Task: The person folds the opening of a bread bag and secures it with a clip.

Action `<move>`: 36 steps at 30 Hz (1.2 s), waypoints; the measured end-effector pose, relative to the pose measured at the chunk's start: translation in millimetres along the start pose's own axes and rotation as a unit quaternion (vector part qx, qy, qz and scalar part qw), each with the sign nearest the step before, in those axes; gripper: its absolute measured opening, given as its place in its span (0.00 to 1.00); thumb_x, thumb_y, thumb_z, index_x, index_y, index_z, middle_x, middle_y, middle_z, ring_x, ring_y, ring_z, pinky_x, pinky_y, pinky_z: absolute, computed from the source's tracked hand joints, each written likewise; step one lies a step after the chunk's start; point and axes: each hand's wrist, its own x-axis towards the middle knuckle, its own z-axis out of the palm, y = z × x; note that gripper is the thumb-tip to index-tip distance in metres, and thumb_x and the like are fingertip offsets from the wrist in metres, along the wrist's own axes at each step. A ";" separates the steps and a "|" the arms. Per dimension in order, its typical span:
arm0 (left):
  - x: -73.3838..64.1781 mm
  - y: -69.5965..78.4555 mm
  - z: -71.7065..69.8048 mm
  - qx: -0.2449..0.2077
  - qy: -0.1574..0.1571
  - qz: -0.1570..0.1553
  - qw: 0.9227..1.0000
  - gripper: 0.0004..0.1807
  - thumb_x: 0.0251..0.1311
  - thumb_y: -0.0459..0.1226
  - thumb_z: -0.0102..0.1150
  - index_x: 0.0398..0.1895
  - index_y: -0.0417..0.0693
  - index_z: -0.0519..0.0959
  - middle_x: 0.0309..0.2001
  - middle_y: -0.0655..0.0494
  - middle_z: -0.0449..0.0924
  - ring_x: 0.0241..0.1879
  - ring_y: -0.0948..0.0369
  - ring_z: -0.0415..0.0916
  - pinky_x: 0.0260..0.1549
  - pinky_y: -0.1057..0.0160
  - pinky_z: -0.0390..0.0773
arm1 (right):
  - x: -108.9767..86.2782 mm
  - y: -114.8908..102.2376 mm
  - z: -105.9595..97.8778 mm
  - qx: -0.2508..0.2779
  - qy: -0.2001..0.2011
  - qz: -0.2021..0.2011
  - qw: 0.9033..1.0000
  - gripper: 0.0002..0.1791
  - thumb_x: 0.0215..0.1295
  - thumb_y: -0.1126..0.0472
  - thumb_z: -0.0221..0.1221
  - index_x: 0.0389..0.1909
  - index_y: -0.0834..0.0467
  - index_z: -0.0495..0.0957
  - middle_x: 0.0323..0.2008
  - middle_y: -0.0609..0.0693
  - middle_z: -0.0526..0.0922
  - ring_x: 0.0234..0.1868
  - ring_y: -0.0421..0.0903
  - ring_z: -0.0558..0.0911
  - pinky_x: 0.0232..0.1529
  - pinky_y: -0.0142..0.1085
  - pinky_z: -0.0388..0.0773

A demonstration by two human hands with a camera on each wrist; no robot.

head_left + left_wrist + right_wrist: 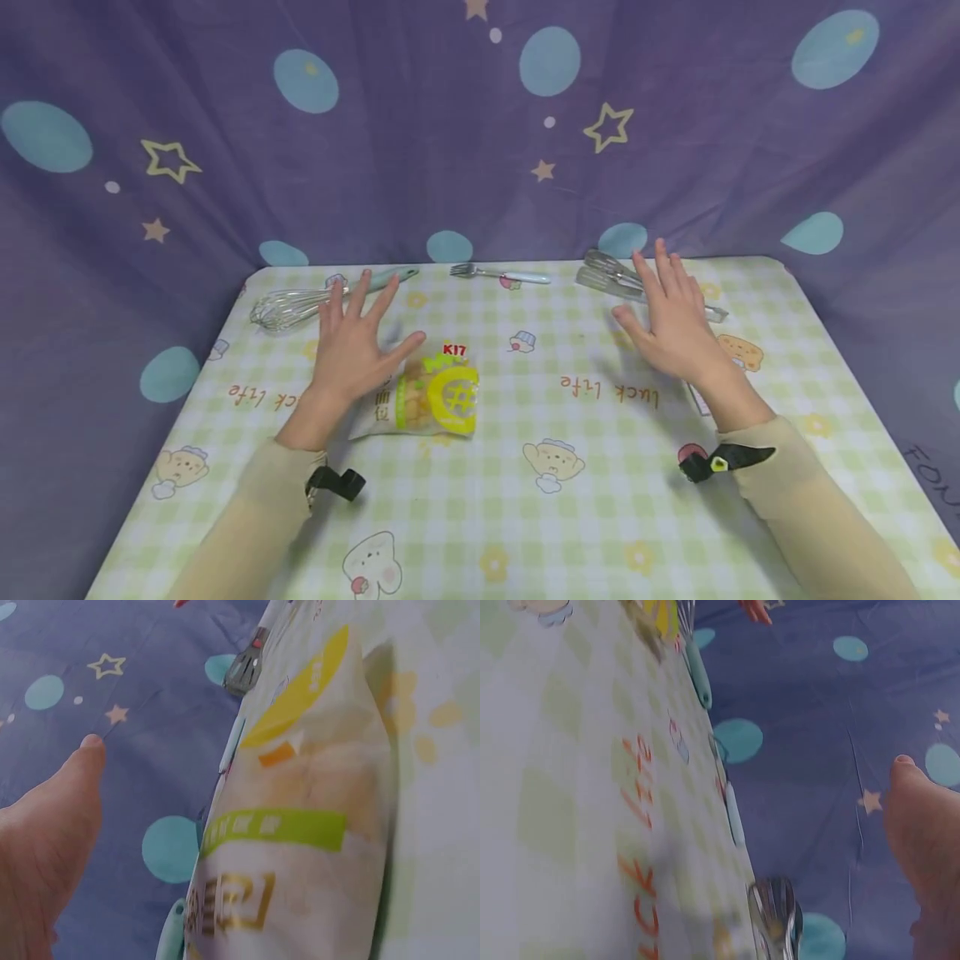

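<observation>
My left hand (351,350) hovers over the left half of the table, fingers spread and holding nothing. Beside its thumb lies a bread packet (438,396), white and yellow with pieces showing through; the left wrist view shows this packet (300,787) up close. Past the left fingertips rests a whisk (288,308) with a pale green handle, partly hidden by the fingers. My right hand (678,325), also spread and holding nothing, is raised on the right. Behind its fingers are metal tongs (611,283), partly covered by the hand. A fork (502,273) with a pale handle lies between whisk and tongs.
A green-and-white checked cloth with printed cartoons covers the table (480,500). Along its back edge hangs a purple curtain (420,133) with stars and blue dots, which also runs down both sides. Small black cameras are strapped to both wrists.
</observation>
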 end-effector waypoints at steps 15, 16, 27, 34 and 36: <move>14.2 16.2 21.7 -0.115 -0.065 0.045 0.990 0.41 0.74 0.59 0.57 0.86 0.67 0.56 0.82 0.43 0.61 0.80 0.36 0.59 0.75 0.32 0.63 | 25.7 -40.6 38.4 0.037 -0.034 -0.047 0.998 0.47 0.84 0.39 0.46 0.87 0.60 0.38 0.87 0.62 0.36 0.87 0.67 0.44 0.82 0.69 0.46; 14.9 16.5 23.1 -0.118 -0.071 0.041 0.990 0.41 0.74 0.59 0.56 0.86 0.67 0.56 0.82 0.44 0.62 0.79 0.37 0.61 0.74 0.32 0.65 | 27.1 -45.3 41.4 0.040 -0.042 -0.049 0.997 0.46 0.84 0.40 0.46 0.87 0.60 0.38 0.87 0.62 0.36 0.87 0.67 0.44 0.82 0.68 0.46; 21.8 17.4 33.6 -0.117 -0.122 0.017 0.985 0.37 0.78 0.60 0.52 0.84 0.59 0.63 0.77 0.44 0.71 0.76 0.39 0.67 0.73 0.34 0.68 | 42.8 -96.7 77.0 0.097 -0.127 -0.067 0.985 0.43 0.85 0.41 0.44 0.88 0.56 0.39 0.88 0.58 0.40 0.88 0.61 0.47 0.84 0.61 0.51; 22.7 14.7 39.9 -0.120 -0.132 0.015 0.984 0.32 0.78 0.55 0.53 0.78 0.51 0.72 0.72 0.46 0.78 0.70 0.43 0.74 0.73 0.39 0.70 | 48.9 -115.3 99.1 0.115 -0.151 -0.077 0.979 0.44 0.85 0.40 0.45 0.87 0.62 0.43 0.87 0.61 0.46 0.87 0.58 0.51 0.85 0.53 0.51; 22.7 13.5 42.3 -0.121 -0.132 0.019 0.984 0.31 0.78 0.54 0.54 0.76 0.49 0.74 0.71 0.45 0.79 0.69 0.44 0.76 0.76 0.40 0.67 | 49.4 -119.4 104.4 0.112 -0.161 -0.071 0.978 0.44 0.85 0.39 0.45 0.86 0.63 0.45 0.86 0.64 0.50 0.86 0.59 0.54 0.85 0.53 0.54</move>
